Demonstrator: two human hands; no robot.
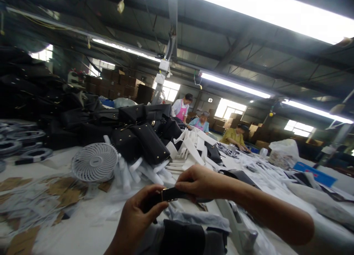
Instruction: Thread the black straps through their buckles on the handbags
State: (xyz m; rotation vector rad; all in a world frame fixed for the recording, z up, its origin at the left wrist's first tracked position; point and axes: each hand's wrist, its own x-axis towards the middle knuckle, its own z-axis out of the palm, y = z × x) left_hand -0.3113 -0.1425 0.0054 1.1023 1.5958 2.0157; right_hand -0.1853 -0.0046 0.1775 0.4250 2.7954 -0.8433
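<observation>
Between my two hands is a black strap (173, 195) with a small gold-coloured metal piece at the left fingertips. My left hand (138, 209) pinches one end of it between thumb and fingers. From the right, my right hand (195, 183) reaches across and grips the strap a little further along, its fingers curled over it. Beneath the hands, close to me, lies a black item (184, 236) partly covered by clear plastic and cut off by the bottom edge. Its kind is hard to tell.
A small white fan (95, 162) stands to the left, near scattered brown cards (65, 196). Black bags (151, 142) are heaped beyond, with white padding strips (192, 146) beside them. A blue crate (315, 174) sits at right. Three people work further back.
</observation>
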